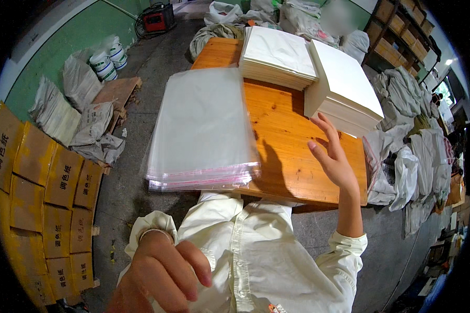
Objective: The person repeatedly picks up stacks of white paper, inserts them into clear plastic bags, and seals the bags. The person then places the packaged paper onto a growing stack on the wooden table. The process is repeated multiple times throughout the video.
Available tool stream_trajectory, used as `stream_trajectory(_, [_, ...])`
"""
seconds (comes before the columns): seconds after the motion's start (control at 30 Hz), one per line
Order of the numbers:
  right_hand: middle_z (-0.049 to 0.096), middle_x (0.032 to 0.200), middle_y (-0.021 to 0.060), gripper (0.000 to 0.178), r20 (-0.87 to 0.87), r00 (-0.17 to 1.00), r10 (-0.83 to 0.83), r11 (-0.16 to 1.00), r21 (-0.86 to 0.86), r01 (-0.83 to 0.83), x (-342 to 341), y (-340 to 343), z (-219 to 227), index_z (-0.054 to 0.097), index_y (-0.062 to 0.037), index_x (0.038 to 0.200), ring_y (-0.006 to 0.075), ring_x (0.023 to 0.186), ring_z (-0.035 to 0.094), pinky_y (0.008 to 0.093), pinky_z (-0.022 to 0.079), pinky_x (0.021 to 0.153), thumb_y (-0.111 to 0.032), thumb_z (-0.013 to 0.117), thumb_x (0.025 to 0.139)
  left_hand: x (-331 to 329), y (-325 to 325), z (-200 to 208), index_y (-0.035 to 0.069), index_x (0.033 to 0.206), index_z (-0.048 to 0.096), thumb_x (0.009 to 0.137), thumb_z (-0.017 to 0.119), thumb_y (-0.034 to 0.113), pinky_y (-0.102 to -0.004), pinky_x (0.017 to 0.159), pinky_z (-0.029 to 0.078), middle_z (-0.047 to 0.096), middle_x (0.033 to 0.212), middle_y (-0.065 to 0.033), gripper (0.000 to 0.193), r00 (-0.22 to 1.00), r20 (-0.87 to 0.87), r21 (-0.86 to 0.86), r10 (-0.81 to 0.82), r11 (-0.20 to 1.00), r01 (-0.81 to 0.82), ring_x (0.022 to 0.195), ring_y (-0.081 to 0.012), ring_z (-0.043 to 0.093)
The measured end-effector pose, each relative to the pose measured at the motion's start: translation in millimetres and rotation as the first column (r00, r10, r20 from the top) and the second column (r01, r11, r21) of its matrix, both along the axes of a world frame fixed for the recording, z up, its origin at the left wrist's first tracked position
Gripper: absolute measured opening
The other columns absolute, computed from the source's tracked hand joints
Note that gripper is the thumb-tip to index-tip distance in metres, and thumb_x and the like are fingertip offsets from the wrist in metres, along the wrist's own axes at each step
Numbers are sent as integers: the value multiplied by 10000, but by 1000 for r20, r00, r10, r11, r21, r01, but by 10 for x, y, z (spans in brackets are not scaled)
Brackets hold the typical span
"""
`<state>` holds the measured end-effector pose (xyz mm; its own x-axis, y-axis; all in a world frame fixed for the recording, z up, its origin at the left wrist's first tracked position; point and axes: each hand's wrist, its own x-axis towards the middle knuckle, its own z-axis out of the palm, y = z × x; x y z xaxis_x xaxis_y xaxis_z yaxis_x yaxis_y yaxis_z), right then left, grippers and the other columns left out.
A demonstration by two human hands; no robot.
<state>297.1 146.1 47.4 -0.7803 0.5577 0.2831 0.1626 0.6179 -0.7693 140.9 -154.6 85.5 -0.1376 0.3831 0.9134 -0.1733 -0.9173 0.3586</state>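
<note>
My right hand point(333, 156) is raised over the wooden table point(284, 130), fingers and thumb apart, with nothing in it. Its fingertips point at the near lower corner of a thick stack of white paper sheets point(344, 78); whether they touch it I cannot tell. Close to my body, my left hand point(164, 268) is lifted with its fingers curled downward. No object shows in it, though the palm is hidden. A pile of clear plastic bags point(203, 122) with pink-lined flap edges lies on the table's left side, overhanging its left and near edges.
Another white paper stack point(279, 49) stands beside the first at the far side. Taped cardboard boxes point(44, 208) are piled at left. White sacks point(402, 151) crowd the right, and more bags point(91, 125) and white buckets point(107, 62) stand far left.
</note>
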Motion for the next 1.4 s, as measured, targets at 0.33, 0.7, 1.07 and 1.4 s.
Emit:
stream_trajectory(0.33, [548,1266,98,315,-357,924,-136,861,420,289,326,395,482,548,-61,1216,219,1173,514,344,420,964,-94,564,903,-157,267,12,102,1037,639,891,332,650,-388,747,422,506,924,-69,645,997,-69,-113,-39,993,31,870,-208,470])
stream_trajectory(0.7, [361,1398,222,1034,291,894,-341,735,675,61,280,2508,41,349,-186,1395,398,1304,322,458,307,1082,-333,880,520,-514,470,-1078,-65,995,626,921,421,527,-306,831,396,556,977,-125,631,915,-191,-721,356,581,-377,900,-187,515])
stream_trajectory(1.07, [404,1375,195,975,336,899,-281,809,587,33,45,2780,-114,407,-135,1362,363,1257,408,440,381,1039,-425,849,542,-676,52,-1748,-23,992,615,948,488,289,-261,783,416,589,890,-61,340,762,-86,-855,642,345,-387,818,-136,529])
stream_trajectory(1.4, [415,1384,162,920,371,884,-284,811,585,16,81,2916,-109,451,-127,1339,338,1276,396,424,352,1055,-535,792,588,-649,461,-1740,-33,999,612,908,576,277,-261,796,428,592,902,-59,325,855,-44,-872,517,398,-286,832,-123,536])
